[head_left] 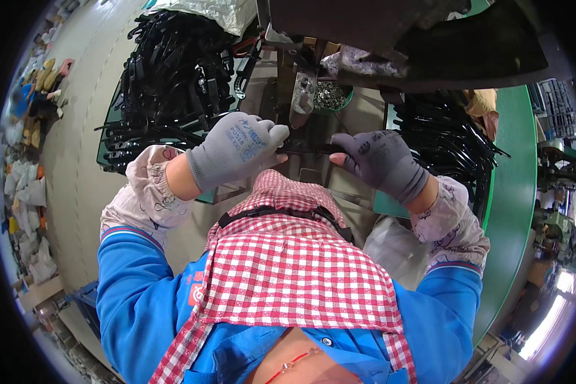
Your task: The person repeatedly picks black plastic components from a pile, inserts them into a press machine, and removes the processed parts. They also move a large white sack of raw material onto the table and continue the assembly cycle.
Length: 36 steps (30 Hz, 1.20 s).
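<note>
My left hand, in a light grey work glove, is closed on the left end of a slim black bar-shaped part. The other end of this part is gripped by my right hand, in a darker grey glove. It lies about level between them, just below the upright metal arm of a machine. Whether the part touches the machine I cannot tell. Its ends are hidden by my fingers.
A heavy dark machine head overhangs the hands. Long black parts are heaped at left and right. Behind the machine arm stands a green tub of small metal pieces. A green table runs along the right.
</note>
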{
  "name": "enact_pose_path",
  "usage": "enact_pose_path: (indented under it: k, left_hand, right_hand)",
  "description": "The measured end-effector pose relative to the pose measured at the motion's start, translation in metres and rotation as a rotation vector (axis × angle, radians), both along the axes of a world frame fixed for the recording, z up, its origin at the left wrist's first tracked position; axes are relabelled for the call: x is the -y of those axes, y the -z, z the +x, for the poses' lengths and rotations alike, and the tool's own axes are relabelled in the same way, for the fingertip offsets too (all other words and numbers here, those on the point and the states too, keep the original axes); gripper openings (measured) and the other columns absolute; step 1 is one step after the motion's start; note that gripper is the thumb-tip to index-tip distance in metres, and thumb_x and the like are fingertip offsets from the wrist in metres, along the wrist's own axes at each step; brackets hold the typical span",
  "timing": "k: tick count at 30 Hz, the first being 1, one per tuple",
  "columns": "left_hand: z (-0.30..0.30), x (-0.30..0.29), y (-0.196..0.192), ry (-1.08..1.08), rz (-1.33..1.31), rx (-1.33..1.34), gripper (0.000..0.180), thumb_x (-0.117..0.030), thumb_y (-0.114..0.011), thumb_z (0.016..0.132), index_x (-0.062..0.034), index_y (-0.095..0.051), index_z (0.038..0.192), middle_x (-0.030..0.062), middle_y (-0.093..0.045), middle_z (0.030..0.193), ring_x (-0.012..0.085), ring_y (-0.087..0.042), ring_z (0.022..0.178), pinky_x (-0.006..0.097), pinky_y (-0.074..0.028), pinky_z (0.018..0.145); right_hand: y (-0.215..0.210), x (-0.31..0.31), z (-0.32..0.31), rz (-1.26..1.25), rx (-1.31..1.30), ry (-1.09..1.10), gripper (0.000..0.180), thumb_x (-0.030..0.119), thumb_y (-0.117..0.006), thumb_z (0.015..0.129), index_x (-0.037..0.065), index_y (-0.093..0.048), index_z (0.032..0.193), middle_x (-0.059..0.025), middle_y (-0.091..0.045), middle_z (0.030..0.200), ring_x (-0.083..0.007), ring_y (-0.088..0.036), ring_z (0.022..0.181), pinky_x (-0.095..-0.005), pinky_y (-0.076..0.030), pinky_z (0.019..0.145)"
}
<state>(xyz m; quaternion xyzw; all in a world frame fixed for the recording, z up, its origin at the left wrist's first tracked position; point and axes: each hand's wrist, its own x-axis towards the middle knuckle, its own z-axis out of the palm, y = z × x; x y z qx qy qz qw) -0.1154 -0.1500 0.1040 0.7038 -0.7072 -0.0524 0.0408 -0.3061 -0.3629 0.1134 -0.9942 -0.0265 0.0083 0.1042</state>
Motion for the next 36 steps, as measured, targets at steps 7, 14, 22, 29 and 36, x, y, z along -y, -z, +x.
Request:
enact_pose_path:
  k: [7, 14, 22, 29, 36]
  left_hand:
    - [0.035, 0.013, 0.001, 0.060, -0.101, 0.089, 0.045, -0.034, -0.071, 0.084, -0.0060, -0.057, 0.116, 0.0069, -0.063, 0.086, 0.0261, -0.065, 0.079, 0.038, -0.050, 0.066]
    - [0.065, 0.044, -0.018, 0.067, -0.290, 0.072, 0.044, -0.026, -0.075, 0.078, -0.0110, -0.058, 0.116, 0.0047, -0.065, 0.094, 0.0255, -0.066, 0.086, 0.038, -0.053, 0.073]
    - [0.072, 0.053, -0.021, 0.122, -0.432, 0.198, 0.036, -0.037, -0.068, 0.086, -0.0127, -0.061, 0.112, 0.0023, -0.062, 0.083, 0.0199, -0.065, 0.073, 0.034, -0.049, 0.060]
    - [0.073, 0.060, -0.019, 0.146, -0.398, 0.169, 0.038, -0.034, -0.069, 0.084, -0.0118, -0.062, 0.113, 0.0044, -0.065, 0.085, 0.0225, -0.067, 0.076, 0.037, -0.051, 0.063]
    - [0.106, 0.079, -0.002, 0.347, -0.167, 0.044, 0.034, -0.031, -0.067, 0.085, -0.0098, -0.064, 0.111, 0.0103, -0.068, 0.085, 0.0319, -0.067, 0.085, 0.043, -0.052, 0.084]
  right_hand:
    - [-0.004, 0.001, 0.024, -0.107, -0.002, 0.094, 0.039, 0.048, -0.060, 0.093, 0.015, -0.060, 0.113, -0.0070, -0.068, 0.075, -0.0270, -0.068, 0.065, -0.0406, -0.051, 0.054]
    - [-0.004, 0.021, 0.037, -0.304, 0.516, 0.063, 0.039, 0.045, -0.069, 0.090, 0.017, -0.063, 0.116, -0.0042, -0.068, 0.093, -0.0241, -0.069, 0.080, -0.0355, -0.055, 0.067]
    - [-0.003, 0.030, 0.040, -0.341, 0.540, 0.067, 0.044, 0.050, -0.064, 0.092, 0.018, -0.062, 0.121, -0.0075, -0.063, 0.115, -0.0267, -0.068, 0.092, -0.0395, -0.056, 0.077]
    - [0.012, 0.038, 0.043, -0.154, 0.312, 0.128, 0.043, 0.050, -0.057, 0.096, 0.013, -0.064, 0.118, -0.0080, -0.068, 0.101, -0.0256, -0.067, 0.088, -0.0373, -0.053, 0.076]
    - [0.000, 0.035, 0.059, 0.589, -0.546, 0.425, 0.042, 0.046, -0.048, 0.101, 0.011, -0.069, 0.110, -0.0076, -0.070, 0.091, -0.0232, -0.067, 0.082, -0.0355, -0.051, 0.074]
